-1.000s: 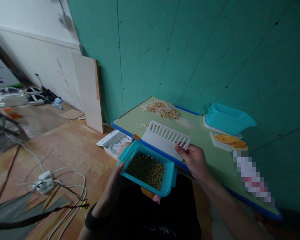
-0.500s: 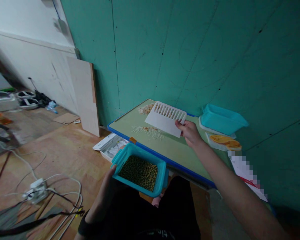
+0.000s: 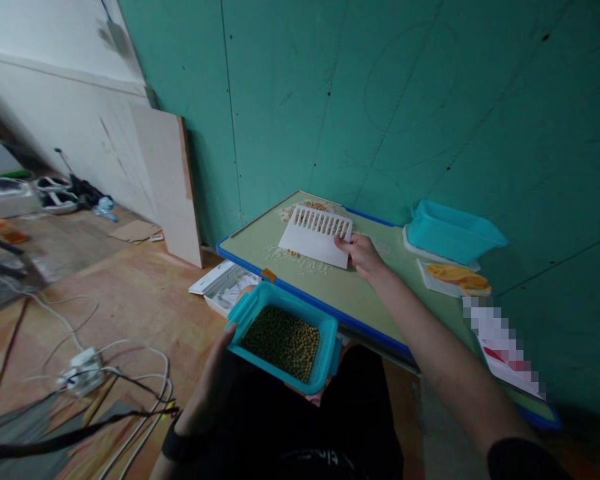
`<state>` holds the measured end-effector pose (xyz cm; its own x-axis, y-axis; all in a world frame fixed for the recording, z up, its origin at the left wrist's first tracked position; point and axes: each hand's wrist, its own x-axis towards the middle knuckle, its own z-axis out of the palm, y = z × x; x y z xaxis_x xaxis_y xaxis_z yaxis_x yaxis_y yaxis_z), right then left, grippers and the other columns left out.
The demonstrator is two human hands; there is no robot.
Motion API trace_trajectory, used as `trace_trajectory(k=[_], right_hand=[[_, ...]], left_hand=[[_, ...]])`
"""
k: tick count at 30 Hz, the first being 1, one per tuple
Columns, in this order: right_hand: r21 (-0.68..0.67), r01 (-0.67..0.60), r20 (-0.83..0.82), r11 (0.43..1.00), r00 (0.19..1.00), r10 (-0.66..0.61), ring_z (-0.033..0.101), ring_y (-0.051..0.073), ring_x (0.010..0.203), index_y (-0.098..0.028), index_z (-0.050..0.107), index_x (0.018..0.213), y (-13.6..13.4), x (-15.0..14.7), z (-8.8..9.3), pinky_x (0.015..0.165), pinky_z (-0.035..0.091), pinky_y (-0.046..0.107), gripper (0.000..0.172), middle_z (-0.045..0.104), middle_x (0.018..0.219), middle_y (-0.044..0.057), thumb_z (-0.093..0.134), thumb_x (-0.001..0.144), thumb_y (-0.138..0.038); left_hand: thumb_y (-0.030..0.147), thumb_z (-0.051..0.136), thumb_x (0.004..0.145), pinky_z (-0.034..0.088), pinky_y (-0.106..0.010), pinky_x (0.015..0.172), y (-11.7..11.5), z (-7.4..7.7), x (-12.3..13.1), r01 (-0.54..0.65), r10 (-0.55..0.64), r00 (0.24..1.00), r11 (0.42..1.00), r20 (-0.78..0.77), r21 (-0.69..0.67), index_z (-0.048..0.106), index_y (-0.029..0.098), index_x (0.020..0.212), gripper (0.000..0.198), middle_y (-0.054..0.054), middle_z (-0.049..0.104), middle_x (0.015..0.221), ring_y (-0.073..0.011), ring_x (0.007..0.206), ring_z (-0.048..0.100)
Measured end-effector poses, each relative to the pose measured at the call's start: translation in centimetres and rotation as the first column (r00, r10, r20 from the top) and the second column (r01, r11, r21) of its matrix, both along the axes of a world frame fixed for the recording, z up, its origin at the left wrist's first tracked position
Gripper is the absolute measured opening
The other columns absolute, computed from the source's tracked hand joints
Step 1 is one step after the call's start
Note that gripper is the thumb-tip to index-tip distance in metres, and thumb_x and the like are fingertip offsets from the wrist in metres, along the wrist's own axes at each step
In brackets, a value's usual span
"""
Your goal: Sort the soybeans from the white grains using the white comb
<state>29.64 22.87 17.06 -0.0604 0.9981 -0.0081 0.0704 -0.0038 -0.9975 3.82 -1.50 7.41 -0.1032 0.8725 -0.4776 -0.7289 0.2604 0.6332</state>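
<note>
Tabletop [image 3: 360,293]: pale green, blue-edged, pushed against a teal panelled wall [image 3: 380,100]. Right hand [image 3: 364,253] closed on the near right corner of a white slotted scraper [image 3: 314,235], which stands tilted near the far left corner, its slotted edge among scattered grain and beans [image 3: 300,257]. Left hand [image 3: 220,360] grips the left end of a teal tub [image 3: 283,337] of green beans, held off the near edge, clear of the tabletop. Second teal tub [image 3: 453,233] on a white lid and a tray with orange pieces [image 3: 457,279] sit toward the right edge. Wooden floor [image 3: 130,293] at left carries cables, a power strip [image 3: 84,369], and a board [image 3: 167,187] leaning on the wall.
</note>
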Motion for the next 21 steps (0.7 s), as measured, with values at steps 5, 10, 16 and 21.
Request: trace_trajectory(k=[5, 10, 16, 21], right_hand=[[-0.025, -0.002, 0.010, 1.000, 1.000, 0.003, 0.072, 0.026, 0.073, -0.019, 0.073, 0.077, -0.5, 0.0, 0.4, 0.061, 0.054, 0.034, 0.050, 0.076, 0.072, 0.006, 0.097, 0.058, -0.059], [-0.043, -0.014, -0.042, 0.999, 0.999, 0.012, 0.072, 0.024, 0.071, -0.018, 0.073, 0.073, -0.8, -0.1, 0.4, 0.061, 0.054, 0.032, 0.045, 0.076, 0.073, 0.006, 0.101, 0.057, -0.050], [-0.018, -0.025, -0.066, 1.000, 0.998, 0.024, 0.069, 0.021, 0.064, -0.020, 0.072, 0.073, -0.6, 0.1, 0.2, 0.058, 0.054, 0.031, 0.050, 0.074, 0.066, 0.002, 0.101, 0.053, -0.055], [-0.061, -0.041, -0.070, 0.997, 0.997, 0.036, 0.067, 0.020, 0.061, -0.020, 0.072, 0.074, -0.6, 0.3, 0.1, 0.057, 0.053, 0.031, 0.053, 0.073, 0.066, 0.001, 0.102, 0.048, -0.055]], left_hand=[[0.049, 0.082, 0.089, 0.050, -0.044, 0.121, -0.2, 0.8, 0.3, -0.016, 0.017, 0.998, 1.000, -0.065, 0.026, 0.081, 0.015, 0.132, 0.056, -0.013, 0.079, 0.133, -0.0386, 0.155, 0.046], [0.053, 0.081, 0.088, 0.051, -0.046, 0.120, -0.1, 0.6, 0.1, 0.008, -0.007, 0.999, 1.000, -0.049, 0.013, 0.081, 0.015, 0.133, 0.058, -0.012, 0.077, 0.139, -0.0399, 0.156, 0.044], [0.050, 0.081, 0.089, 0.050, -0.046, 0.120, 0.2, -0.4, -0.1, 0.008, -0.008, 1.000, 1.000, 0.002, 0.017, 0.070, 0.022, 0.150, 0.068, -0.010, 0.074, 0.143, -0.0394, 0.151, 0.051], [0.051, 0.083, 0.086, 0.051, -0.047, 0.119, 0.2, -0.5, -0.2, -0.008, 0.008, 1.000, 1.000, -0.004, -0.004, 0.076, 0.017, 0.142, 0.066, -0.013, 0.075, 0.141, -0.0417, 0.150, 0.053]])
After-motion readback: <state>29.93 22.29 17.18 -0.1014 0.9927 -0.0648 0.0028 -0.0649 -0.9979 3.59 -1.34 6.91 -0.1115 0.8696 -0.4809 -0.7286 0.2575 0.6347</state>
